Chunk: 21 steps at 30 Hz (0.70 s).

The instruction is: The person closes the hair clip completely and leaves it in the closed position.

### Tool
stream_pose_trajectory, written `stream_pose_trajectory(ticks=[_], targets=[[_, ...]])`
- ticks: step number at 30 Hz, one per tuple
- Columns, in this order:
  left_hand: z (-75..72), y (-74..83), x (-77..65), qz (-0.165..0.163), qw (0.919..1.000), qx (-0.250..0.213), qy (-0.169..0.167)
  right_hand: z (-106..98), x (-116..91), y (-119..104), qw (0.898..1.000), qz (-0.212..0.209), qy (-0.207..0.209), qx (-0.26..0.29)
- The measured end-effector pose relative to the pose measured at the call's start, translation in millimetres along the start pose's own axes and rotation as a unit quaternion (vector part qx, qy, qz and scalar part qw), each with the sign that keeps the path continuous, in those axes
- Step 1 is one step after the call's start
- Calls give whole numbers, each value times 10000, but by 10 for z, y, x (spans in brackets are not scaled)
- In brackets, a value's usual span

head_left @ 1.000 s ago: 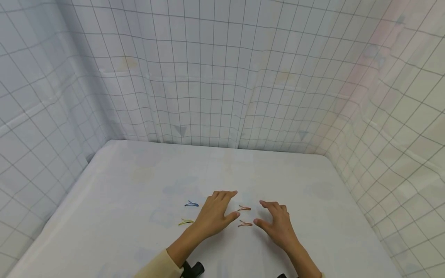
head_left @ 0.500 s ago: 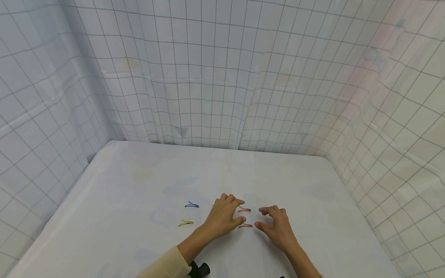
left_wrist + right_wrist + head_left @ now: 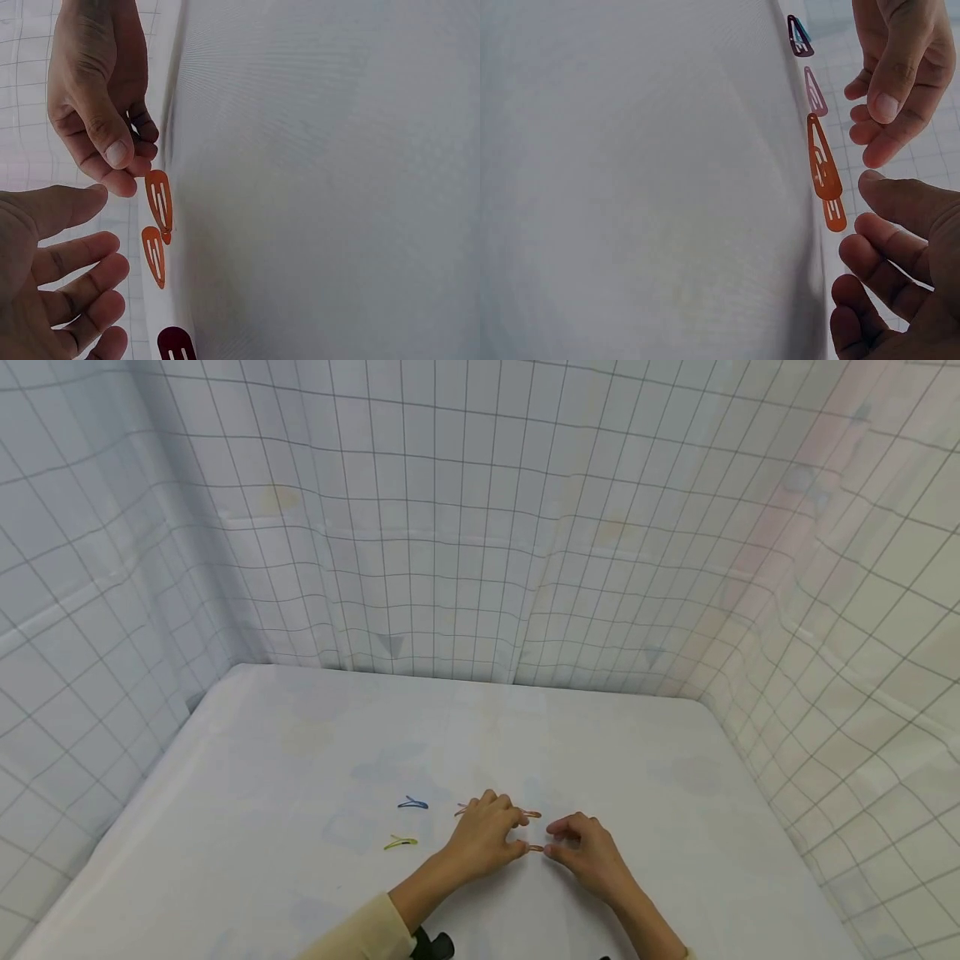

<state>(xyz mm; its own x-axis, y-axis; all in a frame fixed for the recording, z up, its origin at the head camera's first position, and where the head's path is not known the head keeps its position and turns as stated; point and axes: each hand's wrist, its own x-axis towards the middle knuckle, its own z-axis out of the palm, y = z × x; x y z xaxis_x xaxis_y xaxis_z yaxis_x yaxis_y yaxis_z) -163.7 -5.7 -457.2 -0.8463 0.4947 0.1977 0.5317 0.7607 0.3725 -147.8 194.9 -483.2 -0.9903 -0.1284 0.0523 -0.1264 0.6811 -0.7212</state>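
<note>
Two orange snap hair clips lie on the white table between my hands: a far orange clip (image 3: 533, 814) and a near orange clip (image 3: 536, 848). My left hand (image 3: 486, 833) hovers at their left ends and covers part of both in the head view. Close to the right end of the near clip is my right hand (image 3: 587, 853), its thumb and fingers slightly bent. The right wrist view shows a gap between its fingers and the orange clips (image 3: 823, 161). Left thumb and fingers stand apart with nothing between them in the left wrist view.
Left of my hands lie a blue clip (image 3: 412, 802) and a yellow clip (image 3: 401, 842). A pinkish clip (image 3: 461, 809) is partly hidden behind my left hand. The right wrist view also has a dark purple clip (image 3: 800, 46). Gridded white curtains (image 3: 450, 527) surround the table.
My left hand has moved right and slightly nearer, over the left ends of the orange clips, uncovering the pinkish clip. Fingers of both hands have drawn in a little. The clips appear unmoved.
</note>
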Motion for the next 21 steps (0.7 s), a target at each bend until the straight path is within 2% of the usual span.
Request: stream_pose_trajectory(ticks=[9,16,21], targets=[[73,-34,-9,34,9999,116,108,68,45,39,9989,-113,-333,309],[87,-43,-23,13,9999,112,24,129,62,38,9987,-454,-207,115],[91,-51,-28,-46,9999,90,-13,150,79,29,9988,-477,-130,-36]])
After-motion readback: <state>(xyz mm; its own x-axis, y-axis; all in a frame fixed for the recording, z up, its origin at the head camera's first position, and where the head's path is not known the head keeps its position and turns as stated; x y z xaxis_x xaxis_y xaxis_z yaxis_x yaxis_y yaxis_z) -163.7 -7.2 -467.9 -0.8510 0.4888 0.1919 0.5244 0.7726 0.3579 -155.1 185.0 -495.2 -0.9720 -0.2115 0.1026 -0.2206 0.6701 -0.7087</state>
